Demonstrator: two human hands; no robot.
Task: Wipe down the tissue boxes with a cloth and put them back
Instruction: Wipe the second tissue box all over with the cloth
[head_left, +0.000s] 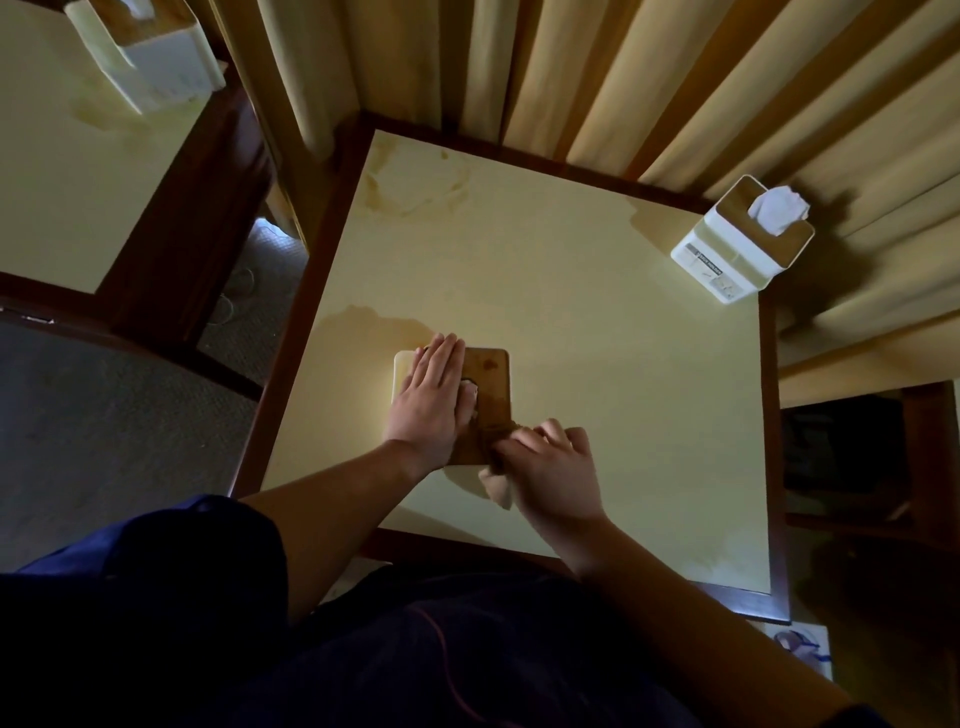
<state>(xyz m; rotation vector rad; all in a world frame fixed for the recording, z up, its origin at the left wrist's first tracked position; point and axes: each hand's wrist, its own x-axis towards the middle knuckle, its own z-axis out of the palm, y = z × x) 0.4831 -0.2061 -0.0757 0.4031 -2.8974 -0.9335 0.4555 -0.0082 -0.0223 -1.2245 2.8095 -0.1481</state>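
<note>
My left hand (434, 402) lies flat, fingers straight and together, pressing down on the wooden lid of the tissue box (491, 379) in front of me; a bit of white tissue shows just beside my fingers at the lid's slot; my right hand (550, 467) is curled round a bunched tan cloth (498, 480), gripping it against the near edge of the same box; the cloth's loose corner hangs onto the table (597, 364) below my wrist. The box sits left of the table's middle, near the front, apart from the dark wooden rim on the left and the front edge; pale tabletop lies open to the right of my hands and beyond them, marked with brownish stains toward the far left corner and just left of the box. A second tissue box (737, 249) stands at the far right corner, close to both edges, tissue sticking up from its top, curtain (597, 78) folds right behind it. A third tissue box (140, 62) stands on the neighbouring table (62, 182) at far left, near that table's right edge; carpet (104, 415) shows in the gap between the tables.
</note>
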